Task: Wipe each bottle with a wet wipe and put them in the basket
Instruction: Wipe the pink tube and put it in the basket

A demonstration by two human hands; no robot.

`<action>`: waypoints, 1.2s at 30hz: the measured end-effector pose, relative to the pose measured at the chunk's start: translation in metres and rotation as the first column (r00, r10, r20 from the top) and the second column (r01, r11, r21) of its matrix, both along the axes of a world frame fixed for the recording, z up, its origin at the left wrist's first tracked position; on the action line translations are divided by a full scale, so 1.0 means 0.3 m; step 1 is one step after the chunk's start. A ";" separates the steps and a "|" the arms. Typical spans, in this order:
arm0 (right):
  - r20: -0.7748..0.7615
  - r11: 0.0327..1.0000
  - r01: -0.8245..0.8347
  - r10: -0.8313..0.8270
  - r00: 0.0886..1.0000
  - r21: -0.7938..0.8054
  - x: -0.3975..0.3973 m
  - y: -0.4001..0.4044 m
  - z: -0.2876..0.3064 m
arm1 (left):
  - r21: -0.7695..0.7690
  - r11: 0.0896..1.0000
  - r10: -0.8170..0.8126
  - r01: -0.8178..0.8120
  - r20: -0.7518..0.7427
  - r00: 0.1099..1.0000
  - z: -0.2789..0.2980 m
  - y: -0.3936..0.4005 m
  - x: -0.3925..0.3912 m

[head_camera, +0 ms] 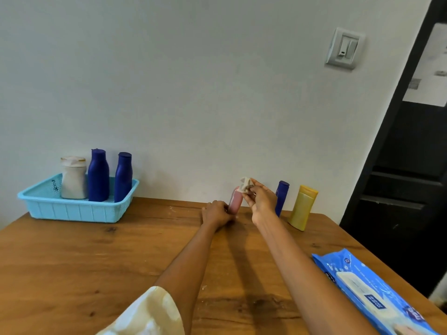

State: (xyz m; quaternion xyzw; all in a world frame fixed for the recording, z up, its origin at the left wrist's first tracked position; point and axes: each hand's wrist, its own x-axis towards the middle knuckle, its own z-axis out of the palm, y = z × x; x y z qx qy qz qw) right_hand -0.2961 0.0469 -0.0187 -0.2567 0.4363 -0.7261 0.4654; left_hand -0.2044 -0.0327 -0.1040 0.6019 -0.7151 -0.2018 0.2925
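**Pink bottle held for wiping, far side of the table**

Pink plastic is what the work centres on: a small pink bottle [235,200] is kept upright on the wooden table [96,262], near the far edge by the wall. Its lower part is gripped by the left hand [216,212], fingers curled round the base. A crumpled wet wipe [246,184] is pinched in the right hand [261,198] and held against the bottle's top.

To the right, a blue bottle [281,197] and a yellow bottle [302,207] are left standing on the table, close together and not yet in the basket. Far to the left, a light blue basket [72,210] is seen holding a white bottle [73,178] and two dark blue bottles [98,176] [123,176], all upright. A blue pack of wipes [370,293] lies at the near right edge.

The pink bottle is judged to be light and fairly stiff, though its walls may give a little if squeezed. Its smooth plastic is likely to turn slippery once dampened, so a firm hold round the lower body is advised while the top and sides are wiped. Being narrow, it could be tipped easily if let go carelessly. The wipe is soft and limp, and is best bunched between fingertips as it is now. Three bottles appear done; three are judged to remain, this one included.
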 end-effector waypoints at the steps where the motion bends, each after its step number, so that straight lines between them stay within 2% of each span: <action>1: -0.003 1.000 0.001 -0.001 1.000 -0.006 0.005 0.008 0.008 | -0.015 1.000 -0.004 0.004 -0.005 1.000 0.002 0.016 0.008; 7: 0.008 0.999 -0.015 0.016 1.000 -0.045 0.073 0.061 0.057 | -0.101 0.988 -0.121 0.119 -0.010 0.993 0.074 0.111 0.137; 13: -0.269 0.982 0.032 -0.083 0.959 -0.189 0.160 0.177 0.072 | -0.221 0.952 -0.206 0.210 0.042 0.978 0.193 0.252 0.342; 18: -0.495 0.969 -0.019 -0.108 0.862 -0.245 0.233 0.276 0.088 | -0.255 0.932 -0.285 0.257 -0.075 0.956 0.275 0.404 0.468; 22: -0.697 0.975 -0.013 -0.149 0.701 -0.221 0.315 0.327 0.107 | -0.327 0.912 -0.310 0.246 -0.159 0.937 0.321 0.493 0.519; 26: -0.680 0.969 0.002 -0.175 0.712 -0.247 0.350 0.357 0.156 | -0.379 0.904 -0.308 0.198 -0.255 0.917 0.378 0.548 0.559; 31: -0.710 0.910 0.017 -0.334 0.620 -0.414 0.322 0.377 0.196 | -0.501 0.861 -0.300 0.088 -0.360 0.884 0.440 0.565 0.595; 36: -0.708 0.916 0.024 -0.326 0.626 -0.400 0.323 0.366 0.167 | -0.543 0.837 -0.301 0.060 -0.366 0.880 0.448 0.571 0.577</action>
